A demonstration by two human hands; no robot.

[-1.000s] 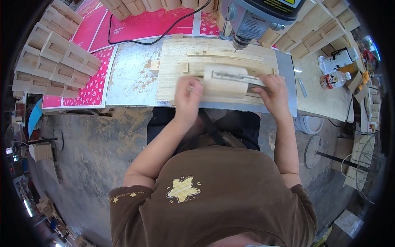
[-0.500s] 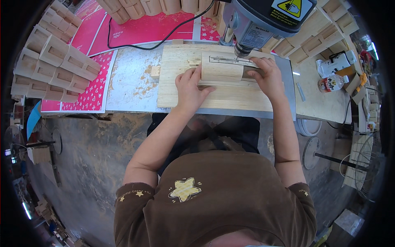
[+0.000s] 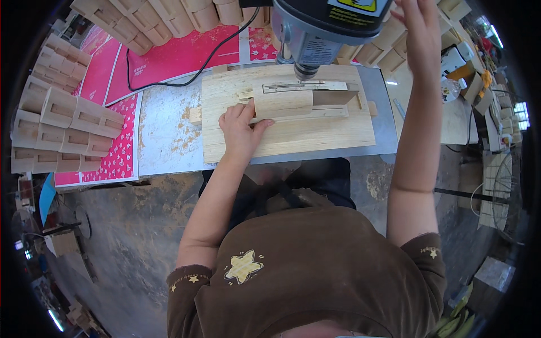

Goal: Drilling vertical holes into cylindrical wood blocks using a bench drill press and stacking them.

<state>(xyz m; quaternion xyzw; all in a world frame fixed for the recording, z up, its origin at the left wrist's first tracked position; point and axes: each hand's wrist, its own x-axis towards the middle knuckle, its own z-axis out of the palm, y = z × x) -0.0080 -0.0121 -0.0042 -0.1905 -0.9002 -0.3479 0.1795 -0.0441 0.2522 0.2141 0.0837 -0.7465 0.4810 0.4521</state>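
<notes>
Pale wooden block (image 3: 283, 103), rectangular and smooth, lying flat on a wider plywood board (image 3: 293, 135), directly beneath the drill press head (image 3: 327, 28). Pressed at its near-left corner by left-hand fingers. Flanked on the far side and right by thin wooden guide strips (image 3: 304, 86).

stacked wooden boxes (image 3: 62, 127), pink sheets (image 3: 180, 56), black cable (image 3: 169, 79)

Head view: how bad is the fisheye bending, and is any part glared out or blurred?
Head view: the metal table edge bows toward the rim and black corners frame it; the left hand and wooden block are sharp; the raised right hand looks slightly soft; the far-right bench is brightly lit.
</notes>
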